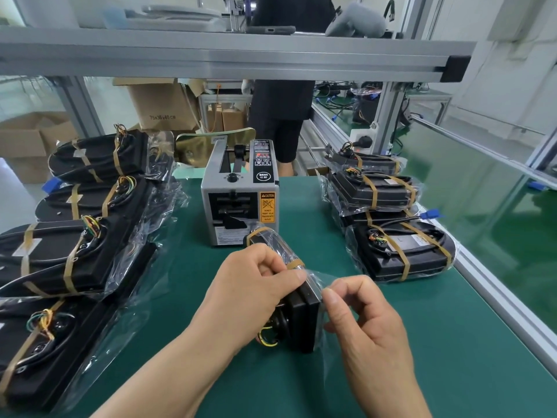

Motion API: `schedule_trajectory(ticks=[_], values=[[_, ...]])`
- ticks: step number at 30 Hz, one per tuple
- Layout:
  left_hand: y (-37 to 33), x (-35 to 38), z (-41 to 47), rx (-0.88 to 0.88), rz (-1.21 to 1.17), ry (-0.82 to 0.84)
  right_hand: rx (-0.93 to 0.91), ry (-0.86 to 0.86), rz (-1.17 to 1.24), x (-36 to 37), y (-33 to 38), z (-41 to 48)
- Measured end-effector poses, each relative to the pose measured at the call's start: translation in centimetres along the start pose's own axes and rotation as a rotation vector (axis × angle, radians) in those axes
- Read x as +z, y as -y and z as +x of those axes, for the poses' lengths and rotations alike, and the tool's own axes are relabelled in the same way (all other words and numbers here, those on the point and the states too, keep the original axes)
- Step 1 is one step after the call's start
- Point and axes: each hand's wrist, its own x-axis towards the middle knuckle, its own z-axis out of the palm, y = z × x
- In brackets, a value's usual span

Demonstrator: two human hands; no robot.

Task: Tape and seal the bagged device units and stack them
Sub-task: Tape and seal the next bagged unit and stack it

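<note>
Black device unit (301, 321) is standing on edge at lower centre, tilted, with coloured wires showing at its near end. Tan bands (256, 232) are wrapping its far end, and its clear bag (319, 282) is hanging loose at the right. Left-side units (60, 254) are lying flat in a row down the left edge, bagged, with bag mouths flaring toward centre. Right-side stack (373, 191) is sitting at mid right, tan bands crossing each bag, with a single banded unit (404, 251) lying just in front of it.
</note>
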Motion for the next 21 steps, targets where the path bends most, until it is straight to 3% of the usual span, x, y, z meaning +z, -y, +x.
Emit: schedule_trajectory(ticks=[8,13,21], values=[[0.3,-0.6,-0.2,0.045,0.057,0.124,0.02,-0.001,-0.016,-0.2,0.1,-0.1],[0.5,-1.7,0.6,0.021,-0.104,0.241,0.026,0.011,-0.018,-0.1,0.2,-0.3],[1.6,-0.5,-0.6,-0.022,-0.232,0.094,0.079,0.093,-0.012,-0.6,2.9,2.9]])
